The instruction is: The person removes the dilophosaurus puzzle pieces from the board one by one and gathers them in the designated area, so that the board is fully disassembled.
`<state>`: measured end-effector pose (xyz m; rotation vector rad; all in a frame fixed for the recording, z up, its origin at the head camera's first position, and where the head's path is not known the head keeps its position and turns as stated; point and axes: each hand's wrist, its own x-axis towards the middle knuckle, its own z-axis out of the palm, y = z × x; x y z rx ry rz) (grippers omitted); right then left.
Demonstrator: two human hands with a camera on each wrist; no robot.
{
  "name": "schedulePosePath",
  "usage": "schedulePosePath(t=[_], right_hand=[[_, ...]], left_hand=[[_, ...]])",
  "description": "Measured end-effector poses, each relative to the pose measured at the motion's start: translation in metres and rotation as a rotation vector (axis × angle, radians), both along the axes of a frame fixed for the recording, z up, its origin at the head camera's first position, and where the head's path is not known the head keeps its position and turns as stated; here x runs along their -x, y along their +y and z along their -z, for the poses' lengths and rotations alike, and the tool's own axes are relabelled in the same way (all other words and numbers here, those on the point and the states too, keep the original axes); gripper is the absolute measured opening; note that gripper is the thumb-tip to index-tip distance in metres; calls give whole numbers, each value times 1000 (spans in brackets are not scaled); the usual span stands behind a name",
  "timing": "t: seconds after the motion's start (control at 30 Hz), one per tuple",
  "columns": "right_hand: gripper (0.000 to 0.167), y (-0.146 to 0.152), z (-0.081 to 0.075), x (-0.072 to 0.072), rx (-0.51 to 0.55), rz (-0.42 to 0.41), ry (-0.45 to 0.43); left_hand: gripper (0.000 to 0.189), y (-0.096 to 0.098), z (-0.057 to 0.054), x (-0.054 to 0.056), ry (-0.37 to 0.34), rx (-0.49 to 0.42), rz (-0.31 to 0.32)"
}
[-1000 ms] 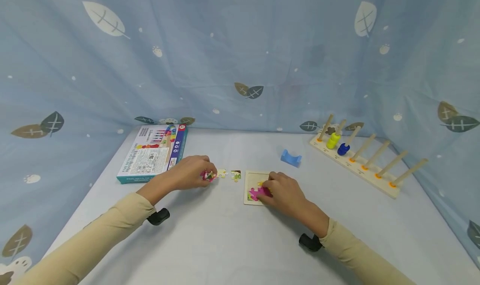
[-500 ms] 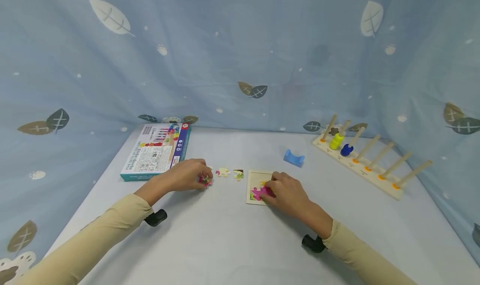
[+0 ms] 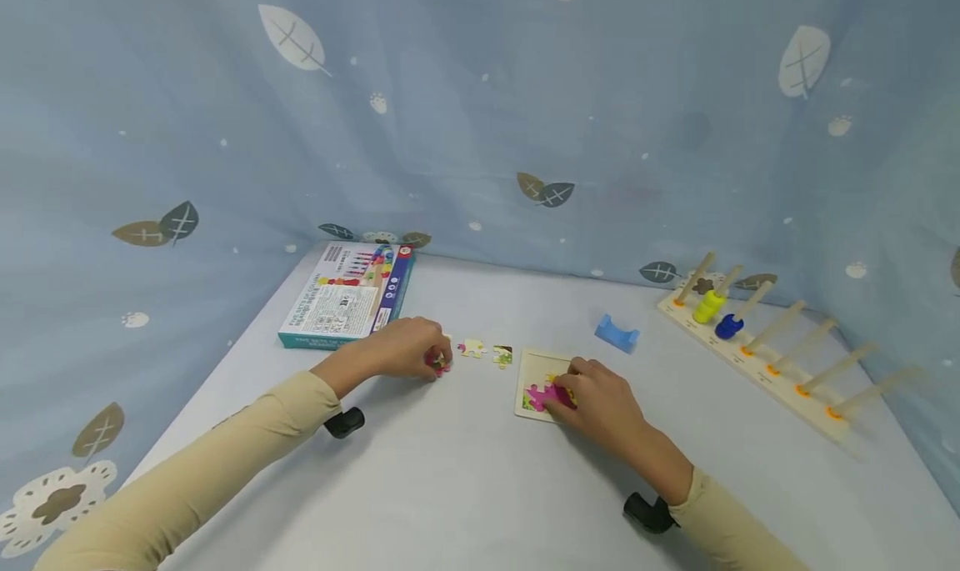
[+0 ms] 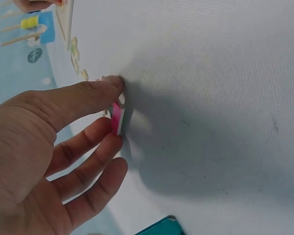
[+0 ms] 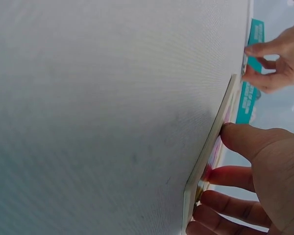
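Note:
My left hand (image 3: 405, 350) pinches a small jigsaw piece (image 4: 117, 117) between thumb and fingertips; its pink side shows in the left wrist view, tilted on edge close over the table. Right of that hand lie a pale yellow jigsaw piece (image 3: 472, 348) and a green-and-white one (image 3: 502, 354). The square wooden puzzle tray (image 3: 534, 363) holds pink, yellow and green pieces (image 3: 536, 398) along its near side. My right hand (image 3: 607, 404) rests over the tray's right part, thumb and fingers spread and touching the pieces and rim. It hides that part of the tray.
A teal-edged game box (image 3: 337, 304) lies behind my left hand. Beyond the tray is a light blue cradle-shaped block (image 3: 617, 335). At the right stands a wooden peg board (image 3: 780, 379), with yellow and blue beads on two pegs. A patterned curtain (image 3: 450, 137) borders the table.
The head view has swung left, so everything appears further right. My left hand has drawn back slightly from the loose pieces, keeping its jigsaw piece. My right hand stays on the tray.

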<state>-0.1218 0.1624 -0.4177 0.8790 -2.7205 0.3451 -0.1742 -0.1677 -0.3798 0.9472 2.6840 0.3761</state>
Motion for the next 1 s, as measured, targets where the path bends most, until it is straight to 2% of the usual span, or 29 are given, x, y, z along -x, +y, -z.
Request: schedulePosePath(t=[0.07, 0.2, 0.4, 0.63, 0.8, 1.0], right_hand=[[31, -4, -1, 2, -4, -12, -5], [30, -5, 0, 5, -3, -3, -28], [30, 1, -1, 4, 30, 0, -54], [29, 7, -3, 1, 21, 16, -128], [26, 9, -2, -2, 40, 6, -131], [27, 12, 1, -8, 77, -1, -108]], left_hand=[[26, -5, -1, -1, -7, 2, -18], [26, -9, -3, -2, -23, -21, -9], [27, -3, -5, 0, 8, -2, 15], [28, 4, -8, 2, 36, 6, 26], [30, 18, -12, 3, 64, -4, 34], [33, 50, -13, 9, 89, 34, 78]])
